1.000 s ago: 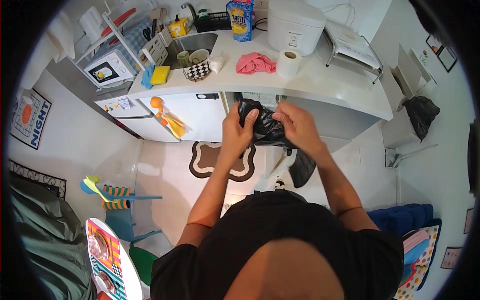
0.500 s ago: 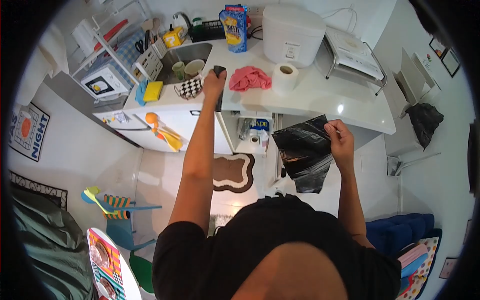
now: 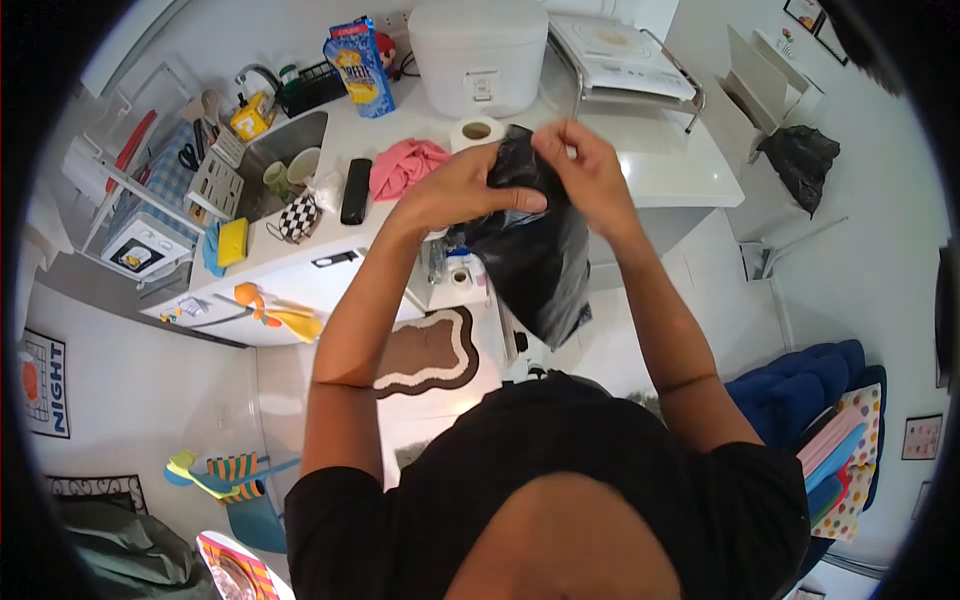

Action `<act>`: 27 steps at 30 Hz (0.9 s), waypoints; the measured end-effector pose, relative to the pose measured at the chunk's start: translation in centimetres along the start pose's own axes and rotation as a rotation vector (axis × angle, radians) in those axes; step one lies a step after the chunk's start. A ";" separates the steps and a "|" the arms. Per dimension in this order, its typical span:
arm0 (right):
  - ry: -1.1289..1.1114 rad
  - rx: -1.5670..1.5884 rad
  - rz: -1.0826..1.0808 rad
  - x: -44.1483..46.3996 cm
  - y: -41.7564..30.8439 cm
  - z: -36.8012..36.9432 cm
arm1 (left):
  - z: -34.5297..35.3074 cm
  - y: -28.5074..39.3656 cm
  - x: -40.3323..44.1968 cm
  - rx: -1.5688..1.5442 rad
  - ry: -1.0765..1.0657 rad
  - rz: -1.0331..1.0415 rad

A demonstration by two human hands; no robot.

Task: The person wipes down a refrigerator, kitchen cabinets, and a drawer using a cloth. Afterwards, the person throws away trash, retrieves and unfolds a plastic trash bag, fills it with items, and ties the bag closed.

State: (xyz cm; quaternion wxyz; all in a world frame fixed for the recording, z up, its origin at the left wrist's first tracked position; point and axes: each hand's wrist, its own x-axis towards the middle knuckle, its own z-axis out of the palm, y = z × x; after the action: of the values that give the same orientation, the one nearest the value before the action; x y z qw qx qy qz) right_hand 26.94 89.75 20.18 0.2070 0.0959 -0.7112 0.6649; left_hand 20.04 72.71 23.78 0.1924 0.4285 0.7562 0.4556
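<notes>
A black plastic bag [image 3: 545,255] hangs between my two hands in front of the counter edge. My right hand [image 3: 582,165] pinches its upper edge. My left hand [image 3: 460,190] is at the bag's upper left, thumb across the front and fingers partly hidden behind the plastic. On the counter left of my left hand lies a dark, elongated roll-like object [image 3: 355,190]. A crumpled pink cloth [image 3: 408,168] sits beside it, and a white paper roll [image 3: 477,132] stands just behind my hands.
A white rice cooker [image 3: 478,60] and a blue pouch [image 3: 360,70] stand at the back. The sink [image 3: 290,150] holds cups. A checkered item [image 3: 299,218] and yellow sponge [image 3: 233,240] lie near the front edge. Another black bag [image 3: 800,165] hangs at right.
My left hand has let go of the dark object, now lying on the counter, and moved right onto the bag. My right hand has risen and moved left with the bag. The view has shifted right.
</notes>
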 end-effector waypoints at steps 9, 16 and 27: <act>-1.132 -0.097 0.533 -2.7 9.8 -0.1 | -13.5 7.1 -13.9 -0.079 0.867 0.070; -0.657 0.548 0.647 -7.6 13.8 4.6 | -20.1 3.5 -33.2 -0.246 1.361 0.004; -0.317 0.288 0.594 -6.9 6.9 18.1 | -7.9 -14.6 -45.4 0.952 1.323 -0.650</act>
State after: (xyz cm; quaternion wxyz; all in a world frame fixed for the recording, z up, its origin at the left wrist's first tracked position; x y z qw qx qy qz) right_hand 27.25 71.65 10.43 -0.1234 0.0154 -0.6303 0.7663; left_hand 33.15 27.98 10.85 -0.3647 -0.1253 0.9070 0.1694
